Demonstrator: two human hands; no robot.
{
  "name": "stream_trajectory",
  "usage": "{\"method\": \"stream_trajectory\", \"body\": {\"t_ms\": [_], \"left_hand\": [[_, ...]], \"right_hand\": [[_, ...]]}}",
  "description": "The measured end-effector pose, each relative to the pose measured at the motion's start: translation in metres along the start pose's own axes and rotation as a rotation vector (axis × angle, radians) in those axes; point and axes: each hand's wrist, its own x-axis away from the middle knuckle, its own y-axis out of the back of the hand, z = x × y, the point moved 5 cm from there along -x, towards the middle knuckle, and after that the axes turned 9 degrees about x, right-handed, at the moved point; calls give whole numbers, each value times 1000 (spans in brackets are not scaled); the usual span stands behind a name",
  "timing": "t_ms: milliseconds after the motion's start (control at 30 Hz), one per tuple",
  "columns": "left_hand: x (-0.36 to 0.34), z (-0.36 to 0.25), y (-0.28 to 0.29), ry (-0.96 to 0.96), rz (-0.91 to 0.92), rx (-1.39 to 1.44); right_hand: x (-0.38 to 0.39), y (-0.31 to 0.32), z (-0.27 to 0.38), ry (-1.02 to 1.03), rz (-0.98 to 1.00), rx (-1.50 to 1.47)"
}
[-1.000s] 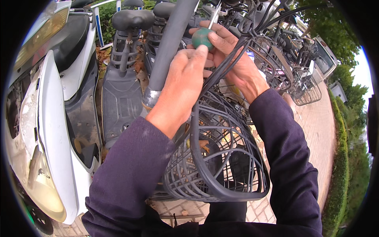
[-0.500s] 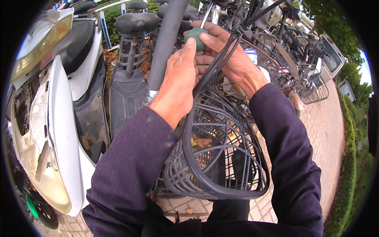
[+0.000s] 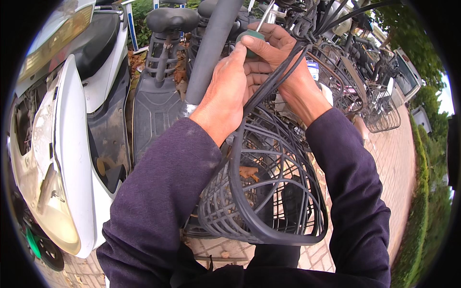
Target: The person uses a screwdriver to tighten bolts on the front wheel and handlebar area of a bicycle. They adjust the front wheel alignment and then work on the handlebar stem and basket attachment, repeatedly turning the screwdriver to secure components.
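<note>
Both my hands meet above the basket, around a rounded green handle [image 3: 250,36] with a thin metal shaft rising from it. My right hand [image 3: 294,72] pinches the handle, thumb on top and fingers curled behind. From the left, my left hand [image 3: 224,93] presses its thumb against the handle's near side; its fingers are partly hidden. Dark cables [image 3: 273,77] run in a bundle between my hands, close to the fingers. Below them is a black wire bike basket [image 3: 276,237] with a dry brown leaf [image 3: 248,173] inside. The far end of the shaft leaves the picture.
A thick grey post [image 3: 211,53] slants beside my left hand. To the left stand a white scooter [image 3: 74,144] and a bike with a black saddle [image 3: 172,20]. Parked bikes with wire baskets [image 3: 384,113] crowd the right, beside brick paving [image 3: 391,158] and a hedge [image 3: 418,211].
The hands and green handle sit slightly further right in the picture, as does much of the upper scene. My right thumb now lies further across the handle, covering more of it.
</note>
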Motion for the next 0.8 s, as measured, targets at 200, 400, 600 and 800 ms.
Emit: {"method": "stream_trajectory", "body": {"t_ms": [200,400,600,800], "left_hand": [[0,1,6,16,20,-8],[-2,3,7,29,-64,-15],[-6,4,7,44,-96,-20],[-7,0,10,34,-56,-67]], "right_hand": [[3,-2,-6,-90,298,-166],[-1,2,-9,-71,300,-129],[-4,4,-11,-33,78,35],[-2,-1,-15,-122,206,-96]]}}
